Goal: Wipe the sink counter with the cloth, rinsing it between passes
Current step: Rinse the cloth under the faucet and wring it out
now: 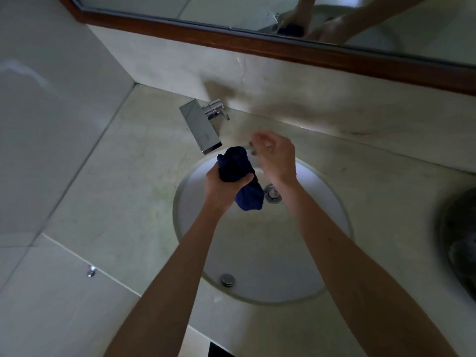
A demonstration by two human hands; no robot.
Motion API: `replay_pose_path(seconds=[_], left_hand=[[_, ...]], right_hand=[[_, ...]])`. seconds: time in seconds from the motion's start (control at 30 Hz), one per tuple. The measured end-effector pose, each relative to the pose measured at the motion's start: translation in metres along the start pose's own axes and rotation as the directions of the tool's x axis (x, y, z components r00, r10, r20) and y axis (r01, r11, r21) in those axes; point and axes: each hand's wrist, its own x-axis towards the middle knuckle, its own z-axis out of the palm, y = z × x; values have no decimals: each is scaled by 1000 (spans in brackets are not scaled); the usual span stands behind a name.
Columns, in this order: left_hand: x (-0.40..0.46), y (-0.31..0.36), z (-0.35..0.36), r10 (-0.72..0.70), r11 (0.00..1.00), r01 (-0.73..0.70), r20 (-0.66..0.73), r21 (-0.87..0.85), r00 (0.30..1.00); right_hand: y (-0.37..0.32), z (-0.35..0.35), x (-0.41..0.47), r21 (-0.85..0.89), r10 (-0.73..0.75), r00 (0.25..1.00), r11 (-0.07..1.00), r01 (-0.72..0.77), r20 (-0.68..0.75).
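Bathroom, round white basin (257, 253) set in marble counter (116, 176), chrome tap (203, 130), wood-framed mirror (231, 11) (tiled wall beside)

Dim bathroom, light muted. Pale glossy wall tiles (51, 99) at left. Wood-framed mirror (257, 11) along top, above cream marble backsplash (309, 104). Small chrome fitting (90, 270) on lower-left tile. Dark round object (461, 243) at right edge, blurred.
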Motion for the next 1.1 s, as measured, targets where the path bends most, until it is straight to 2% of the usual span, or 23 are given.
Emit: replay_pose_path(seconds=[0.07,0.17,0.37,0.5,0.63,0.77,0.9,1.0,1.1], left_hand=[[6,-3,0,1,1000,0,-36,31,999],[14,-6,0,12,1000,-8,-128,29,992],[31,-8,-1,21,1000,-22,-203,-5,979],[36,-9,2,15,1000,-19,-183,-21,983],[39,-11,5,28,999,-32,-179,-17,983],[40,-16,5,39,999,-38,-197,9,980],[39,-20,6,-20,1000,20,-207,-2,978],[38,-20,6,-82,996,77,-187,-34,979],[35,-20,8,-48,999,52,-181,13,982]], right_hand=[[-10,16,19,-75,-86,996,994,84,-29],[-22,38,42,-189,-165,985,967,171,47],[-28,52,53,-371,-402,915,844,388,41],[-26,54,57,-410,-382,924,840,357,21],[-19,54,64,-383,-339,941,871,308,-13],[-13,51,63,-321,-346,938,889,325,-7],[16,38,50,-210,-226,974,954,216,-27],[52,35,29,-171,-1,990,985,-23,-140],[81,40,2,-216,252,943,930,-298,-218]])
